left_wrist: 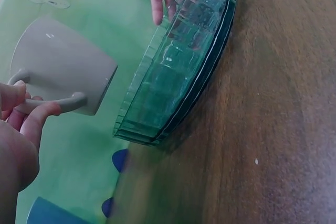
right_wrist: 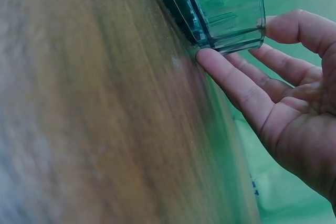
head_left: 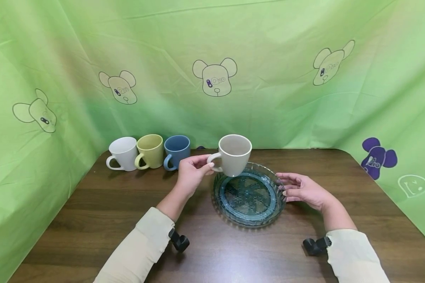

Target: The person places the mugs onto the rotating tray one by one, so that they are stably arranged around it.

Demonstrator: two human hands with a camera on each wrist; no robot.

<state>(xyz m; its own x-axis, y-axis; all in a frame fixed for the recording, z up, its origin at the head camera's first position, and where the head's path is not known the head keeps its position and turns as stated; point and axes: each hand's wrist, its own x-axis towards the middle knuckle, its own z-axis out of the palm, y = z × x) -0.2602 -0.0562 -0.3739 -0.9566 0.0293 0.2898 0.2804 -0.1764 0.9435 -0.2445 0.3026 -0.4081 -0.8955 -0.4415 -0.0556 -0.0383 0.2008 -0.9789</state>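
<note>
My left hand (head_left: 193,173) pinches the handle of a light grey mug (head_left: 234,155) between thumb and fingers. That mug is upright in the head view, held above the far left part of a round blue-green glass dish (head_left: 248,224). In the left wrist view the mug (left_wrist: 63,61) is apart from the dish (left_wrist: 163,82). My right hand (head_left: 302,190) touches the dish's right side. In the right wrist view its fingers (right_wrist: 239,80) are extended against the outer wall, with one fingertip low by the base and another at the rim.
A white mug (head_left: 124,155), a yellow-green mug (head_left: 150,151) and a blue mug (head_left: 178,149) stand in a row at the back left of the wooden table (head_left: 219,259). Green cloth (head_left: 269,110) with printed bear heads hangs behind and at both sides.
</note>
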